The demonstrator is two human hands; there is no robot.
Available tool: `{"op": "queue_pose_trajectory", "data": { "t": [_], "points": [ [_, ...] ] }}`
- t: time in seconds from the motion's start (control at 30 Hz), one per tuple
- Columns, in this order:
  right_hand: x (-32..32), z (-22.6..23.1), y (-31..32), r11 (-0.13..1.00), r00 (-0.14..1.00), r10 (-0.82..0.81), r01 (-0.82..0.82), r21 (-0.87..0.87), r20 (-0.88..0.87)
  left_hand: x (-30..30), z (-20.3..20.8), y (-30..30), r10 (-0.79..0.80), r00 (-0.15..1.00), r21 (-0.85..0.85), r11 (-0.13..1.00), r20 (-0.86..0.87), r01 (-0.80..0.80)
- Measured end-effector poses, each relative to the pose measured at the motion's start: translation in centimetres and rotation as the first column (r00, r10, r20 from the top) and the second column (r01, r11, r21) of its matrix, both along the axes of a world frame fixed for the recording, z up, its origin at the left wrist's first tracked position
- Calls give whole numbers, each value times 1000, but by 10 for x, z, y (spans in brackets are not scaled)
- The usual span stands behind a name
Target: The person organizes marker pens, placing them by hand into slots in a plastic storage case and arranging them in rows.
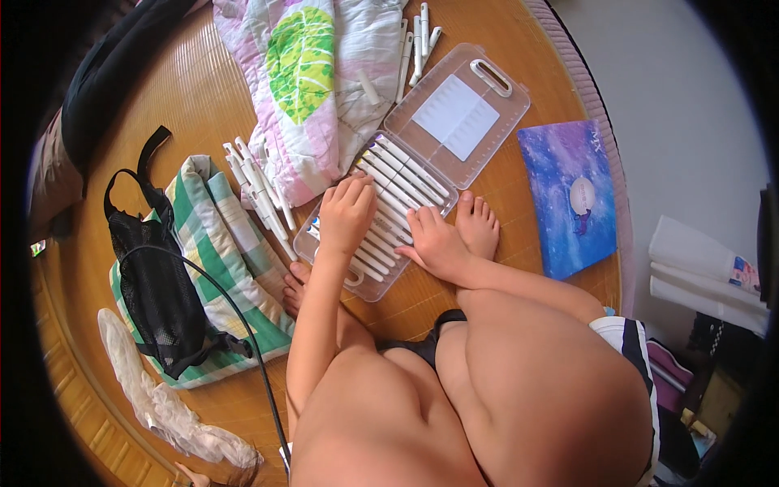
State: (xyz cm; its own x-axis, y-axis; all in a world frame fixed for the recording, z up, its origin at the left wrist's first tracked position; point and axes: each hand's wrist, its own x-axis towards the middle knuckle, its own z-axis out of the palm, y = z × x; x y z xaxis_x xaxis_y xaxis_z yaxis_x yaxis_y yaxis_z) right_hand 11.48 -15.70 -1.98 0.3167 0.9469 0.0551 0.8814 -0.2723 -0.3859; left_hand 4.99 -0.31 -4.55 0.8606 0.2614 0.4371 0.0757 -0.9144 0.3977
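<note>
A clear plastic marker case (320, 252) lies open on a bamboo mat, its lid (503, 109) folded back. White markers with coloured ends (406, 178) fill the tray in rows. My left hand (347, 215) rests palm down on the markers at the tray's left part, fingers spread. My right hand (434, 239) presses flat on the markers at the tray's near right edge. Neither hand grips anything. My bare foot (479, 223) lies just right of the tray.
Loose white markers (260, 191) lie left of the case, more (418, 40) at the top. A floral quilt (312, 89) is behind, a blue painted canvas (572, 191) to the right, a black mesh bag (158, 284) on a green checked cloth (231, 243) to the left.
</note>
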Motion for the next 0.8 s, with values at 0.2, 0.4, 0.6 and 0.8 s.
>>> {"op": "queue_pose_trajectory", "data": {
  "t": [0.2, 0.4, 0.6, 0.8],
  "points": [
    [0, 0, 0, 999, 999, 33, -33, 28, -20, -1, 2, 0, 10, 1000, 21, 1000, -14, -10],
    [1, -1, -1, 999, 999, 38, -38, 37, -3, 0, 0, -1, 2, 1000, 10, 1000, -16, -2],
    [1, 0, -2, 998, 999, 36, -34, 52, -32, 3, 0, -2, -12, 1000, -16, 1000, 2, 12],
    [0, -3, 0, 994, 995, 93, -94, 48, 19, -2, 1, 0, -2, 1000, 12, 1000, -14, 2]
  ]
}}
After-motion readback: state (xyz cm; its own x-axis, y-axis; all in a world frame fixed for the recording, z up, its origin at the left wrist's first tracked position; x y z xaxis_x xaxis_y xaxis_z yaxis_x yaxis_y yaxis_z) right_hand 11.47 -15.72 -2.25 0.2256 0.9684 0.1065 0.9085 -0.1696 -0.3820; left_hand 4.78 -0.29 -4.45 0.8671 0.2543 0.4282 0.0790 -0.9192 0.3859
